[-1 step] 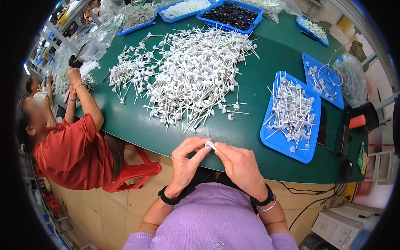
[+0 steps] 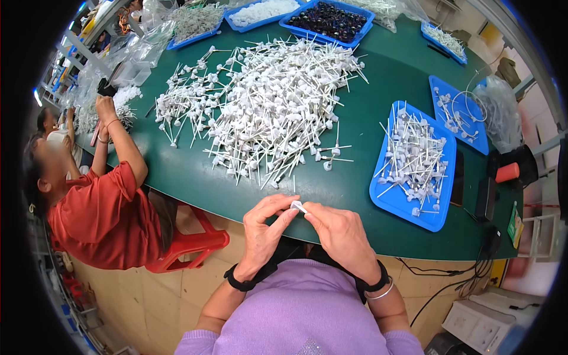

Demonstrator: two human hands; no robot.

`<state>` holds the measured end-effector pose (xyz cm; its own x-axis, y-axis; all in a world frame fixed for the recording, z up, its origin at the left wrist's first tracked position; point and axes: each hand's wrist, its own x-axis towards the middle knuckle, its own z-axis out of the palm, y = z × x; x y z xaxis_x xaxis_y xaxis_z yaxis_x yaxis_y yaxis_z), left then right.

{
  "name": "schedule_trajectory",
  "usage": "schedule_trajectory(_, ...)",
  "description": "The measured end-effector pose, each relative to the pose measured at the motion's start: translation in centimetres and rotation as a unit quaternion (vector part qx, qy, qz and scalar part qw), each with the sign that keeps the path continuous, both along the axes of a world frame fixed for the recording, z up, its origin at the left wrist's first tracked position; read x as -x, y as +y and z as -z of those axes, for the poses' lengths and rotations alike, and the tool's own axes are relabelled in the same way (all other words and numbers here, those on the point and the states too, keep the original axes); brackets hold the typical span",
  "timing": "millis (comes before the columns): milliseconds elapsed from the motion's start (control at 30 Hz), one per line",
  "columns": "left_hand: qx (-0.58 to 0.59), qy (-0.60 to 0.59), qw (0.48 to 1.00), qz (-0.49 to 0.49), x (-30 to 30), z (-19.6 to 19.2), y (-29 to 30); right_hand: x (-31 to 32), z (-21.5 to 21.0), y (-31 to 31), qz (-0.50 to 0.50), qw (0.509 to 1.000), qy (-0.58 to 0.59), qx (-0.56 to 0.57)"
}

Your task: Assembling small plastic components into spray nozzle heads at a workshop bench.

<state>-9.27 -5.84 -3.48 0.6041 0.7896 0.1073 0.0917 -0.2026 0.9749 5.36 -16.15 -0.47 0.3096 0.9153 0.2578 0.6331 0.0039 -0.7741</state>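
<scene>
My left hand (image 2: 264, 228) pinches a small white plastic cap piece (image 2: 297, 205) between thumb and fingertips, just above the table's front edge. My right hand (image 2: 341, 232) meets it from the other side, closed on the piece's short white end; its fingers partly hide that end. A thin white stem (image 2: 294, 183) shows upright just beyond the fingertips; I cannot tell whether it belongs to the held piece. Past my hands lies a large heap of white caps with thin stems (image 2: 278, 106), with a smaller heap (image 2: 189, 100) to its left.
At right, a blue tray (image 2: 435, 220) carries similar stemmed pieces; another blue tray (image 2: 480, 142) sits behind it. Far back stand blue trays with white parts (image 2: 263, 12) and dark parts (image 2: 328, 22). A person in a red shirt (image 2: 97, 219) works at left beside a red stool (image 2: 201, 242).
A thin white stem now shows beyond my fingertips where none was visible before. Both hands stay in nearly the same place.
</scene>
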Motion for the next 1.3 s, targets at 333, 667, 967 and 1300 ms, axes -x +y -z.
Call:
schedule_trajectory(333,0.154,-0.051,0.987,-0.002,0.0,0.2,-0.7,-0.9,-0.1,0.3,-0.046,0.98,0.168,0.093)
schedule_trajectory(667,0.197,-0.106,0.974,-0.027,-0.5,1.1,-1.3,-0.4,0.8,0.2,-0.032,0.961,0.242,0.131)
schedule_trajectory(967,0.178,-0.105,0.977,-0.042,-0.7,1.2,-1.4,0.6,0.7,-0.1,0.011,0.997,0.069,0.032)
schedule_trajectory(1300,0.215,-0.12,0.969,-0.028,-1.1,1.2,-1.1,0.1,0.4,-0.2,0.017,0.993,0.097,0.058)
